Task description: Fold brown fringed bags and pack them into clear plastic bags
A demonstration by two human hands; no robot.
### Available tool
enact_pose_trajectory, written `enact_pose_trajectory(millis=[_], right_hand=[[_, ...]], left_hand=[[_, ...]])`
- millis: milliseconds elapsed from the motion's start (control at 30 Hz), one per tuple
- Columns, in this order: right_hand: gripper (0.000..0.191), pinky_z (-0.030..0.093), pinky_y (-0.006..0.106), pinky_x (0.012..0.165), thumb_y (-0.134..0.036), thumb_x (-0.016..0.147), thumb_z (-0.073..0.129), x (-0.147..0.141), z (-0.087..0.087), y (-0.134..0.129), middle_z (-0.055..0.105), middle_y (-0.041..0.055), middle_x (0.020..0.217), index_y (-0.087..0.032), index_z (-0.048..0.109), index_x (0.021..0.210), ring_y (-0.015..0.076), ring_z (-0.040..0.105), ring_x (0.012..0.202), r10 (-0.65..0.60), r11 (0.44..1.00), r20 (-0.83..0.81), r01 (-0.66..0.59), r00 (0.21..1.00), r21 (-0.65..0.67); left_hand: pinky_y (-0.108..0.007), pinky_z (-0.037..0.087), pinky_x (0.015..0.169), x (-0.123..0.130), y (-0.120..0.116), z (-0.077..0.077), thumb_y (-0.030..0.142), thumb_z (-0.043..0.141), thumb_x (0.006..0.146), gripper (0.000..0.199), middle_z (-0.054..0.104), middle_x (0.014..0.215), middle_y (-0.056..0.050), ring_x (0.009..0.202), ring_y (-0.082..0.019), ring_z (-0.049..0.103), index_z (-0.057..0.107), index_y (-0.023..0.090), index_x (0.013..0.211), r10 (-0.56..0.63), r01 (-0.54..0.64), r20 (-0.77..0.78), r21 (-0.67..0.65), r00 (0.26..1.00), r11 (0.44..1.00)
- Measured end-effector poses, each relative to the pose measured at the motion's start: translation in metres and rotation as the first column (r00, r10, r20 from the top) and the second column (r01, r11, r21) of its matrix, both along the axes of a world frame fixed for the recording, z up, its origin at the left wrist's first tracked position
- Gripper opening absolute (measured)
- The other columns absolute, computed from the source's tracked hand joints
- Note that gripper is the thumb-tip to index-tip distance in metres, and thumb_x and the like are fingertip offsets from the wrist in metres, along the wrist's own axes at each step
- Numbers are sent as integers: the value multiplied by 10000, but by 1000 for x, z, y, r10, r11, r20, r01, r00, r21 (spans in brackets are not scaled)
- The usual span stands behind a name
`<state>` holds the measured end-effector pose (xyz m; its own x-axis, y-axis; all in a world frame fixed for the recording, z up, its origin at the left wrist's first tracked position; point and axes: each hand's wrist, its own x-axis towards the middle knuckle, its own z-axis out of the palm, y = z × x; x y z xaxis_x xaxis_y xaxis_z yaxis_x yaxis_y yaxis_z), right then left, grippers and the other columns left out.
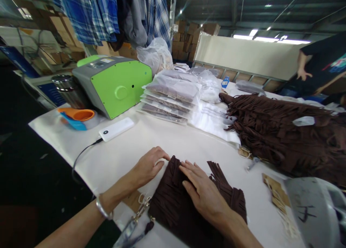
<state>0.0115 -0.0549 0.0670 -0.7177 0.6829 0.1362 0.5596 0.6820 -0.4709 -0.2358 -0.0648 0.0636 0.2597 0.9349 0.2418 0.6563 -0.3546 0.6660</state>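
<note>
A dark brown fringed cloth item (189,215) lies folded on the white table (162,138) in front of me. My left hand (150,165) is at its upper left corner, fingertips at the edge, thumb apart from the fingers. My right hand (201,190) lies flat over its upper middle, fingers spread. A metal clasp with a strap (140,210) rests by its left edge. To the right is a large pile of brown fringed cloth (283,132).
A green and grey machine (119,87), a steel flask (71,91) and a white power bank (116,129) stand left. Bagged packets (170,96) are stacked at the back. A grey rounded device (313,208) is at right. A person (324,64) stands at the far right.
</note>
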Motion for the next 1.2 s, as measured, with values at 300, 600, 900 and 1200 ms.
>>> enact_pose_trajectory(millis=[300, 600, 900, 1200], right_hand=[[338, 327, 476, 1163, -174, 930, 505, -3, -2, -11, 649, 63, 1280, -205, 642, 1237, 211, 535, 1265, 13, 999, -47, -14, 999, -29], [412, 308, 485, 1171, -185, 957, 431, -4, -5, 5, 520, 118, 1425, -119, 538, 1349, 229, 402, 1376, -16, 1000, 32, 16, 999, 0], [498, 162, 457, 1217, -418, 991, 445, -3, 0, -4, 406, 68, 1513, -203, 445, 1440, 211, 263, 1445, 124, 988, 95, -113, 988, -108], [595, 133, 435, 1222, -468, 962, 501, 1, 10, -22, 348, 107, 1534, -162, 402, 1462, 217, 243, 1451, 116, 985, 95, -103, 989, -138]], left_hand=[[-398, 391, 1029, 22, 13, -29, 44, 445, 841, 299, 573, 1230, -30, 1184, -211, 491, 664, 241, 895, -121, 136, -214, 55, 969, 989], [-488, 288, 1149, 22, -1, -25, 86, 425, 882, 301, 484, 1422, -42, 1390, -248, 329, 676, 218, 783, -186, 200, -220, 42, 958, 979], [-385, 358, 1137, 13, -2, -9, 163, 316, 975, 330, 490, 1427, -76, 1350, -179, 411, 611, 212, 1113, -99, 101, -35, 55, 994, 993], [-483, 189, 1195, 12, -4, -46, 570, 406, 960, 759, 175, 1594, -123, 1462, -272, 199, 52, 238, 1544, -218, 228, -385, -20, 897, 973]])
